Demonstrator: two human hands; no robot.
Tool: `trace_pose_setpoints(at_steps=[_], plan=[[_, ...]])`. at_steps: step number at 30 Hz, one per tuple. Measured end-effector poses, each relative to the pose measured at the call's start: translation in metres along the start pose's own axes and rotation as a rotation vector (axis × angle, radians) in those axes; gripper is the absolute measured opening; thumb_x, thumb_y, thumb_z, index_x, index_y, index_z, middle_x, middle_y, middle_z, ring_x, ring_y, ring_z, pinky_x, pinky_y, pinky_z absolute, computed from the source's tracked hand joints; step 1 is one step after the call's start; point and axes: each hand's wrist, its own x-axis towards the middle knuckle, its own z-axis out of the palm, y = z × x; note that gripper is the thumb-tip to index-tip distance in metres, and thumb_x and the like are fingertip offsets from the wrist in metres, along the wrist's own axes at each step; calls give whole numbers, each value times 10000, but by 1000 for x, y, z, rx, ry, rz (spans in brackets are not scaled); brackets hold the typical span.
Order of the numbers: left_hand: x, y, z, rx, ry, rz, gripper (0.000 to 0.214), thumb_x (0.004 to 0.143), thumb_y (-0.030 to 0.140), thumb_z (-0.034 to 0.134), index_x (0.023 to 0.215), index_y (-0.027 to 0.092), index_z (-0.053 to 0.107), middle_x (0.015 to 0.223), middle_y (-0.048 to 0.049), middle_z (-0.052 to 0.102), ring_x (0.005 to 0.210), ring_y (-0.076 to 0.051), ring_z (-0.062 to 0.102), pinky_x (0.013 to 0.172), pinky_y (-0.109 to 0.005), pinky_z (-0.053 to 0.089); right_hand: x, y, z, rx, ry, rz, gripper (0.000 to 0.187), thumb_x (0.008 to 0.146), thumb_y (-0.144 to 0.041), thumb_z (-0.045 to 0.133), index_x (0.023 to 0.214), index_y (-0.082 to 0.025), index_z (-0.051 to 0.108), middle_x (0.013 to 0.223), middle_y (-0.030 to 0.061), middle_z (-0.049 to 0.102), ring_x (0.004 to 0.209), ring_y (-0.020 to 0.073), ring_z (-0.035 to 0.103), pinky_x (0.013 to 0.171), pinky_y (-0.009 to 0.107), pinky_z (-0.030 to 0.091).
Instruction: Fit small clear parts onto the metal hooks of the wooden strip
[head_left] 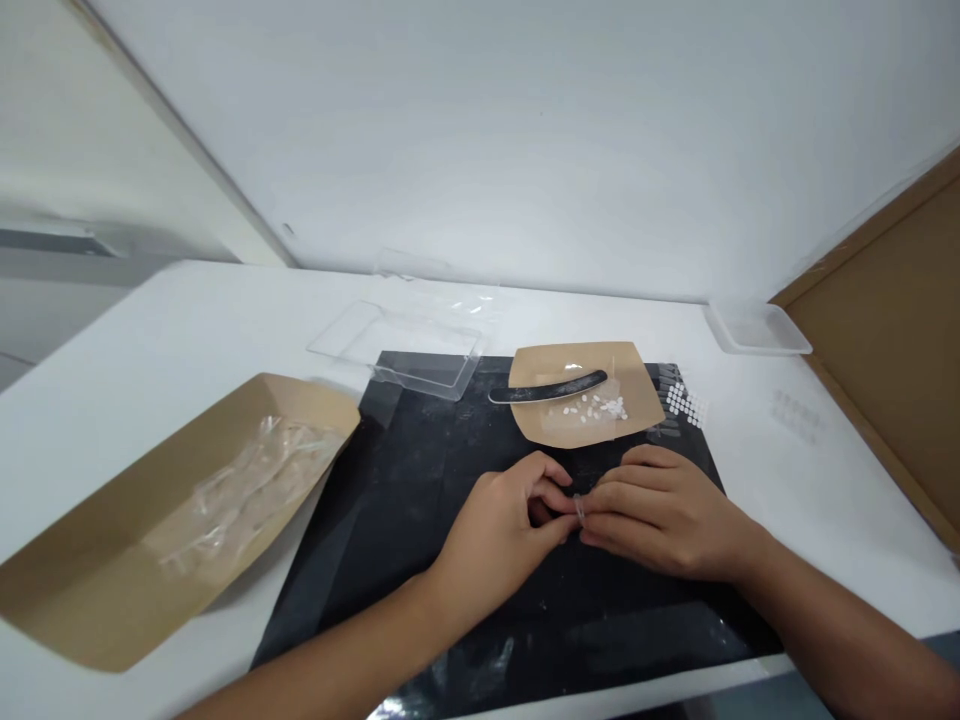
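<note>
My left hand [504, 515] and my right hand [664, 512] meet over the black mat [420, 500]. Between their fingertips is a small clear plastic piece [579, 508], pinched from both sides; its exact kind is too small to make out. Just beyond the hands sits a small brown cardboard tray [577, 432] holding several tiny white pieces [611, 407]. Across that tray's left side lies a dark curved nail file [551, 388], its left end sticking out past the edge.
At the left stands a larger brown cardboard tray [97, 590] with clear plastic bags [255, 480] in it. A clear plastic lid [405, 345] overlaps the mat's back edge. White dot stickers [686, 405] lie at the mat's right. A shallow translucent container [759, 330] rests near the cardboard panel [892, 330].
</note>
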Motion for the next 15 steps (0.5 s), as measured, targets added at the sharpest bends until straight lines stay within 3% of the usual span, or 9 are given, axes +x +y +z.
trace_pose_setpoints(at_steps=[15], plan=[[-2,2,0,36,2,8,228,784,68,744,950,209,679,821,12,824,719,-176,780,644,-253,568,2,-7,4,18,4,73,146,1020,-112,672,886,-170,689,951,-6,795,847,128,708,825,339,483]])
